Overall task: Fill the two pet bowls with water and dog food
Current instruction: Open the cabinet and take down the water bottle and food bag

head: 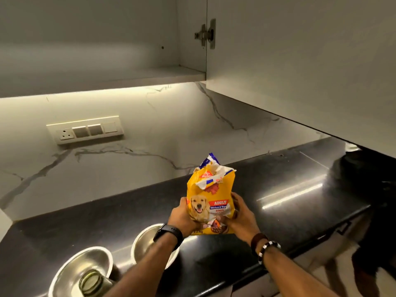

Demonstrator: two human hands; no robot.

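A yellow dog food bag (209,196) with a torn-open top stands upright over the black counter (278,189). My left hand (182,216) grips its left side and my right hand (240,215) grips its lower right side. Two steel bowls sit on the counter at the lower left: one bowl (143,239) lies just under my left wrist, the other bowl (85,264) is nearer the front edge. A clear glass bottle (91,282) stands beside the nearer bowl, its open mouth facing up. I cannot tell what the bowls hold.
An open wall cabinet (107,78) with a bare shelf hangs above, its door (300,61) swung out to the right. A switch panel (85,130) sits on the marble backsplash. The counter's front edge runs diagonally at the lower right.
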